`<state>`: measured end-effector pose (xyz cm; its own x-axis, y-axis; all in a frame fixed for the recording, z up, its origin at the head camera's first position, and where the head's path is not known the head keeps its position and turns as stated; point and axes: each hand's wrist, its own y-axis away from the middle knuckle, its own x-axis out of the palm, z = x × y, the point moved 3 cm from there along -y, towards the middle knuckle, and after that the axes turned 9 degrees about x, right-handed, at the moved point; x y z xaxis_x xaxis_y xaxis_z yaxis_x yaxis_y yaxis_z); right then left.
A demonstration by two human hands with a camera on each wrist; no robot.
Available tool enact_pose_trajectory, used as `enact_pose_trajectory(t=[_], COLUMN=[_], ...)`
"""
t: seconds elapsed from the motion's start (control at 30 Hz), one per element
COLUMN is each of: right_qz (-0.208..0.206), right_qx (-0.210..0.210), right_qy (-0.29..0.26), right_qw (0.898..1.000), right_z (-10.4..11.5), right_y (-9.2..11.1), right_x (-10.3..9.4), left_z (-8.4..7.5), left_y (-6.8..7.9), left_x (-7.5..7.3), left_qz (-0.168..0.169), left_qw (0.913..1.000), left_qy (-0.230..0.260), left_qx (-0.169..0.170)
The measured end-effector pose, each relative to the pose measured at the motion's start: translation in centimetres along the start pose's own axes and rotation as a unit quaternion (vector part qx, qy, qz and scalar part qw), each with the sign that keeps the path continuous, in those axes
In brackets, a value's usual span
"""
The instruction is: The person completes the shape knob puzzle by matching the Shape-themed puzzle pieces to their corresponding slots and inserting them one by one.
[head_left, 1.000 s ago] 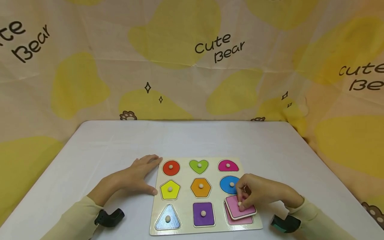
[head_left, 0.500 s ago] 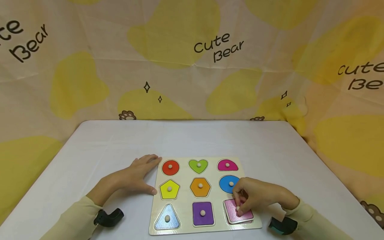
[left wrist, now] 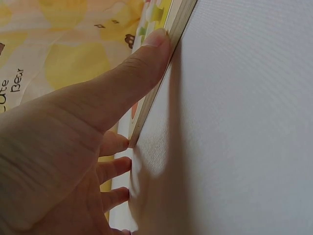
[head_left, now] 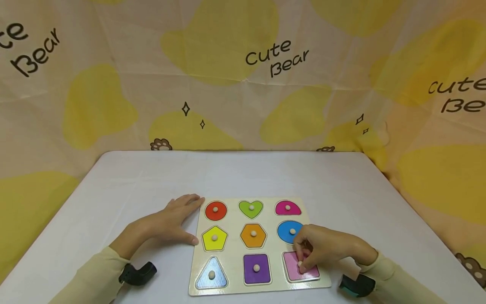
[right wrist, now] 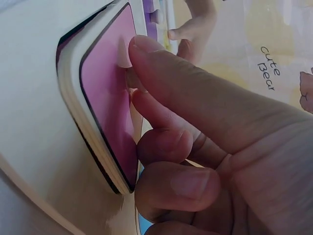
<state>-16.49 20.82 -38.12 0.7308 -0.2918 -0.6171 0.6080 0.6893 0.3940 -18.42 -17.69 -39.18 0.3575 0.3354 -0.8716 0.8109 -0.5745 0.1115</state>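
Note:
A pale wooden knob puzzle board (head_left: pixel 235 257) lies on the white table. By its small knob, my right hand (head_left: pixel 328 245) pinches a pink four-sided puzzle piece (head_left: pixel 294 268) between thumb and fingers. That piece sits over the matching recess at the board's near right corner; in the right wrist view its wooden edge stands above the board (right wrist: pixel 34 98), with a sliver of dark recess outline showing. My left hand (head_left: pixel 172 221) is spread along the board's left edge. Its thumb (left wrist: pixel 146 58) touches that edge, and the fingertips reach the far left corner.
Other knobbed pieces sit in the board: red circle (head_left: pixel 210 214), green heart (head_left: pixel 251 214), magenta half circle (head_left: pixel 281 210), yellow pentagon (head_left: pixel 214 246), orange hexagon (head_left: pixel 247 240), blue oval (head_left: pixel 284 232), blue triangle (head_left: pixel 210 283), purple square (head_left: pixel 250 276). A patterned cloth (head_left: pixel 228 84) hangs behind.
My right hand has moved slightly left and down with the pink piece, which was tilted and offset and now lines up over its recess. The left hand has stayed in place.

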Motion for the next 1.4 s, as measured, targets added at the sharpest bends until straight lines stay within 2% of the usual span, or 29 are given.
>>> enact_pose_trajectory(t=[0.43,0.77,1.4], right_qz=[0.008,0.014,0.017], right_qx=[-0.005,-0.003,-0.033], right_qy=[-0.009,-0.016,-0.018], right_qw=[1.0,1.0,0.999], right_z=[0.1,-0.15,0.01], right_y=[-0.51,-0.41,-0.31], right_x=[-0.09,0.18,0.13], left_z=[0.57,0.27,0.3], left_y=[-0.03,0.01,-0.11], left_x=[0.0,0.1,0.22], left_qz=[-0.002,0.002,0.002], left_qw=[1.0,1.0,1.0], left_qy=[-0.004,0.0,-0.004], left_qx=[0.002,-0.001,-0.002])
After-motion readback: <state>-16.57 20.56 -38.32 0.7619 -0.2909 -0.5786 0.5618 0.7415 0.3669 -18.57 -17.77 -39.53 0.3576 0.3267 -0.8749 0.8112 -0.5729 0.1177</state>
